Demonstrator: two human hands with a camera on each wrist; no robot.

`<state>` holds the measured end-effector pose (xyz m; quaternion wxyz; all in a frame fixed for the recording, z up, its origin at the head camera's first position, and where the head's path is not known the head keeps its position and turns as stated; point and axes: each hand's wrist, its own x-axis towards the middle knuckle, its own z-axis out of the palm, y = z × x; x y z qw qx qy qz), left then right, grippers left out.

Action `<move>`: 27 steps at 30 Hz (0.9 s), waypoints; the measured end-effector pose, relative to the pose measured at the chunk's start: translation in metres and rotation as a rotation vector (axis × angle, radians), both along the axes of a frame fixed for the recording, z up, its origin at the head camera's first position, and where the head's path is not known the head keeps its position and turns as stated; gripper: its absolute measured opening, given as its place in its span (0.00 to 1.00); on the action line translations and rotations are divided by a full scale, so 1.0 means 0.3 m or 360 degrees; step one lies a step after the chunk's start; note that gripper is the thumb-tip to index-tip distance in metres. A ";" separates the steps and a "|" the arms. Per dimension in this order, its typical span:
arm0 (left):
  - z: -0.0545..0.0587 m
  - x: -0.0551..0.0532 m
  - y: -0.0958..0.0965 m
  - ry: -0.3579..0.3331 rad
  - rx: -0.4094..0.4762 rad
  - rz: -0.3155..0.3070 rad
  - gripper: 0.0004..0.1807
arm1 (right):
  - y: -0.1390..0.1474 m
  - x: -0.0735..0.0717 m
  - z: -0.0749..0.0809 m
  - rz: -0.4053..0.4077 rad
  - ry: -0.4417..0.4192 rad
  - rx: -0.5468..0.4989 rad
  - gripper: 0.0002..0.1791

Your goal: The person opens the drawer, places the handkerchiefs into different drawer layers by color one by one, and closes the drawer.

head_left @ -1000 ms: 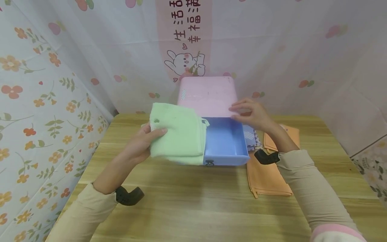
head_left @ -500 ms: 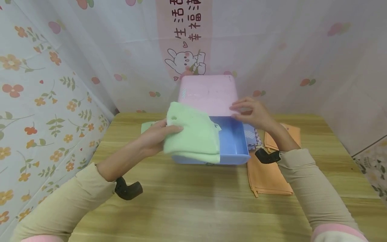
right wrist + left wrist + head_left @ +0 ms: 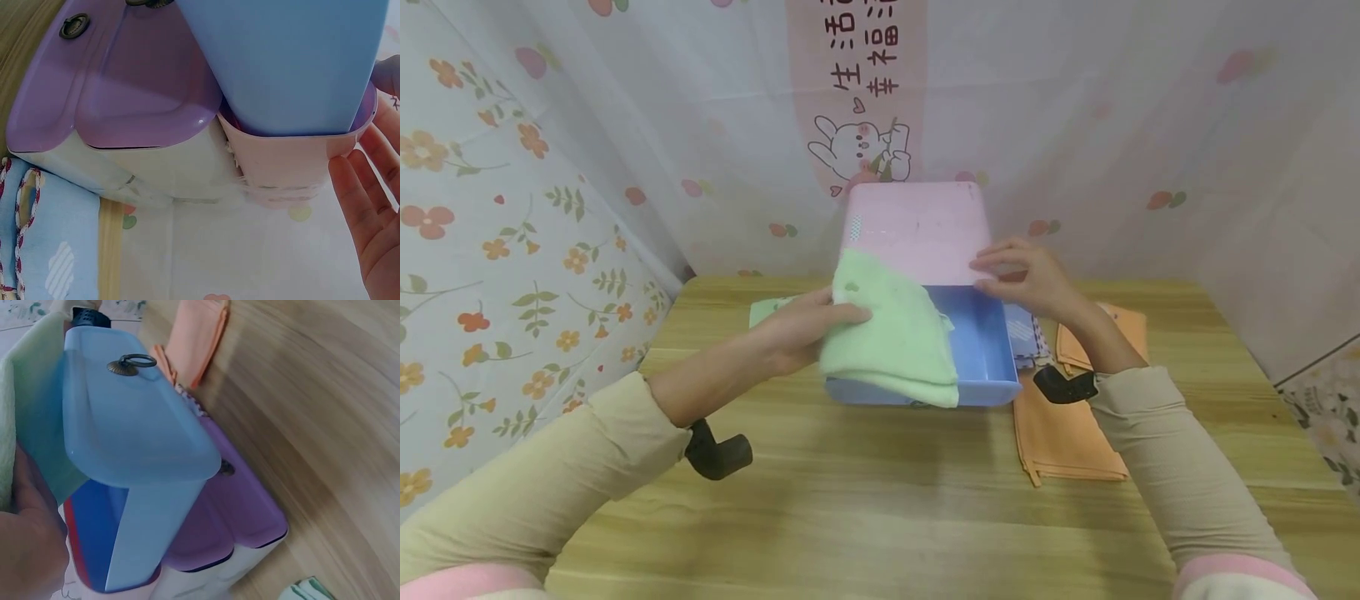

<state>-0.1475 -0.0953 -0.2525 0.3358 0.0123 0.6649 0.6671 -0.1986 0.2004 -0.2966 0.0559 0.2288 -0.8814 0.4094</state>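
Note:
My left hand [image 3: 797, 327] grips a folded light green towel [image 3: 891, 333] by its left edge, thumb on top. The towel hangs over the left part of a pulled-out blue drawer [image 3: 981, 333], hiding that part. The drawer belongs to a small cabinet with a pink top [image 3: 917, 225]. At the cabinet's upper right edge, my right hand [image 3: 1028, 277] rests its nearly straight fingers on the pink casing. The left wrist view shows the blue drawer's front [image 3: 134, 419] with a ring pull, and the towel [image 3: 37, 394] beside it.
Purple drawers [image 3: 150, 94] sit closed beneath the blue one. Right of the cabinet lie a folded blue cloth [image 3: 1022, 333] with a patterned edge and orange cloths [image 3: 1067, 433]. Another green cloth [image 3: 767, 310] lies to the left. A curtain [image 3: 1075, 125] hangs behind the wooden table [image 3: 880, 525].
My left hand has carried the green towel rightward, from the drawer's left side to over its opening, and the towel has tilted. My right hand has stayed at the cabinet's edge.

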 end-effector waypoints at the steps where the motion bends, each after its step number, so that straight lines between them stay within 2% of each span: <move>1: 0.000 -0.002 0.006 -0.0011 -0.0005 0.0000 0.23 | 0.000 0.000 0.001 -0.0002 0.0002 0.0002 0.16; 6: -0.011 -0.011 0.035 -0.0039 -0.0061 0.0029 0.23 | 0.000 0.002 0.005 -0.0009 0.0005 0.0008 0.16; 15: -0.056 -0.034 0.059 -0.0033 -0.0268 0.0083 0.22 | -0.003 0.001 0.005 -0.0018 -0.0071 -0.0035 0.16; 27: -0.072 -0.046 0.080 -0.0044 -0.0414 0.0024 0.19 | -0.006 0.008 0.009 -0.0004 -0.0067 -0.0034 0.17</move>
